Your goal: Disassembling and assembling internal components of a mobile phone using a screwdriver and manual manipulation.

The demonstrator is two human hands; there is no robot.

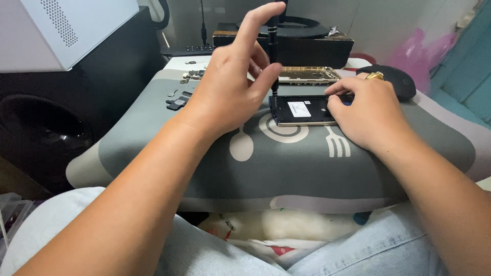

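Observation:
My left hand (232,87) holds a thin black screwdriver (273,48) upright, forefinger on its top, with the tip down at the left end of an opened phone (302,110). The phone lies flat on a grey mat (286,163), showing a dark inside with a white label. My right hand (365,110), with a gold ring on one finger, presses on the phone's right end. A gold phone back cover (307,74) lies just behind it.
Small dark phone parts (179,99) lie on the mat's far left. A black mouse (396,79) sits at the far right, a black box (302,43) behind. A large black speaker (56,117) with a white case (61,30) on top stands at the left.

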